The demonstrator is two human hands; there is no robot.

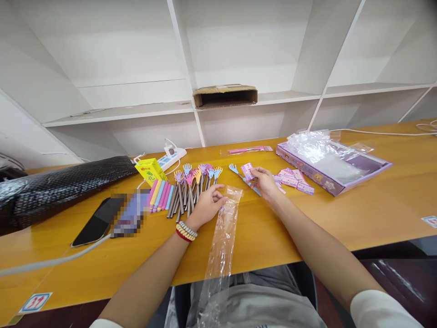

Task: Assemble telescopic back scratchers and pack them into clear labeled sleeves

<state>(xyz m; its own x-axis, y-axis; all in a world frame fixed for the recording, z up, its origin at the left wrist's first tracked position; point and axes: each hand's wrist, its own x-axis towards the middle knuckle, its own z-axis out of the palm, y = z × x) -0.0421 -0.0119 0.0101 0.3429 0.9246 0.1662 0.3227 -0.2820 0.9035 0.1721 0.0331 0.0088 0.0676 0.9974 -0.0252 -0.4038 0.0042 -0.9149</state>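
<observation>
My right hand (264, 183) pinches a small pink and purple printed card (246, 171) between thumb and fingers. Behind that card lies a blue back scratcher (233, 168), its handle running under my fingers; whether I grip it too is unclear. My left hand (210, 202), fingers curled, is at the upper end of a long clear plastic bag (225, 223) and seems to pinch its edge. The bag stretches down over the table edge onto my lap. Left of that hand are several back scratchers (189, 181) with coloured claw heads and metal rods, beside pastel handles (160, 196).
More printed cards (289, 177) lie right of my right hand. A purple box (327, 182) with clear bags (314, 146) stands farther right. At the back lies a packaged pink item (251, 150). On the left are a yellow box (150, 171), power strip (174, 158), phone (99, 221) and black bubble-wrapped roll (64, 189).
</observation>
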